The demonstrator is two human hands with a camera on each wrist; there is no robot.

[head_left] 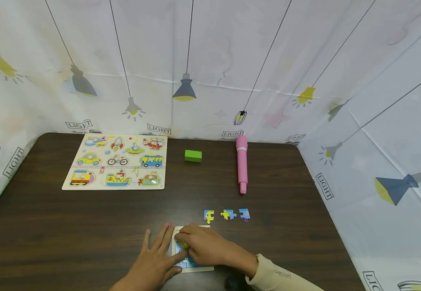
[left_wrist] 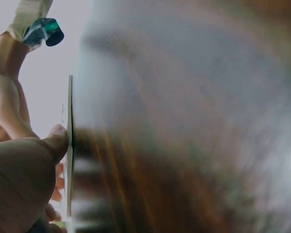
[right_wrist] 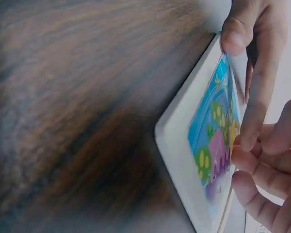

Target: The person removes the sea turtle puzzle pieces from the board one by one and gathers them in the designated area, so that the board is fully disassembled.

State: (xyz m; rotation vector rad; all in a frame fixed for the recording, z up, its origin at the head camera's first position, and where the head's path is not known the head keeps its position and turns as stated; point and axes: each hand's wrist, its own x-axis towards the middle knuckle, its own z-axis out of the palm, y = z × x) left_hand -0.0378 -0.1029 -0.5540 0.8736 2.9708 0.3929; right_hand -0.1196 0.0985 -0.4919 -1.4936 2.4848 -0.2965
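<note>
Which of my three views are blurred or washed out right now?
Head: vehicle board fairly crisp; left wrist: tabletop badly blurred with pale glare, backdrop blown nearly white; right wrist: puzzle tray soft but recognizable, near tabletop out of focus.

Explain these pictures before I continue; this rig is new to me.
No machine here: a person works with bare hands, left hand and right hand. The wide picture comes from a head camera looking down; the blurry one from the left wrist, the puzzle close-up from the right wrist. On the dark table lie a small puzzle board, three loose puzzle pieces, a vehicle board, a green block and a pink stick. The left hand touches the puzzle board's edge; the right hand's fingers bend over it, and whether they pinch a piece is hidden.
</note>
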